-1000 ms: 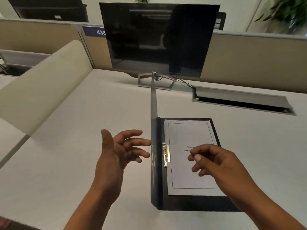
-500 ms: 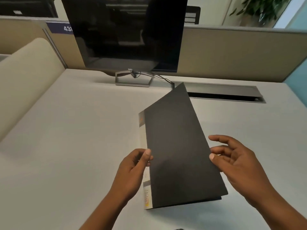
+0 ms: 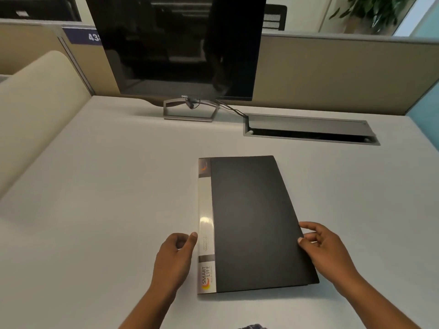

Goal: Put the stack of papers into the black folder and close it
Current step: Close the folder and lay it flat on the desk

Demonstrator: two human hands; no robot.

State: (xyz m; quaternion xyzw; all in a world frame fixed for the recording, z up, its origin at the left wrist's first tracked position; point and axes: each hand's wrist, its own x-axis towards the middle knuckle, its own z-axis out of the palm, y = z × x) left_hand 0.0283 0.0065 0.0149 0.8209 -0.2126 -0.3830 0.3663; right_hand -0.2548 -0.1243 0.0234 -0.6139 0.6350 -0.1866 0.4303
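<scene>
Pale desk (image 3: 107, 186), matte black folder (image 3: 251, 222) flat and closed at centre, long axis 12-to-6, glossy spine at 9; left hand (image 3: 174, 257) curled loosely beside spine, right hand (image 3: 325, 250) fingertips touching the 3 o'clock edge.

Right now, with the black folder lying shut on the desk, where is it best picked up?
Probably the flat black plastic folder is best taken by its labelled spine edge, from the left. It lies flat on the white desk, and the spine binds both covers, so it should stay shut. The left hand is already beside it.

Soft, even light; a small glare patch on the black folder (image 3: 256, 224) spine, wide-angle bending beyond it
</scene>
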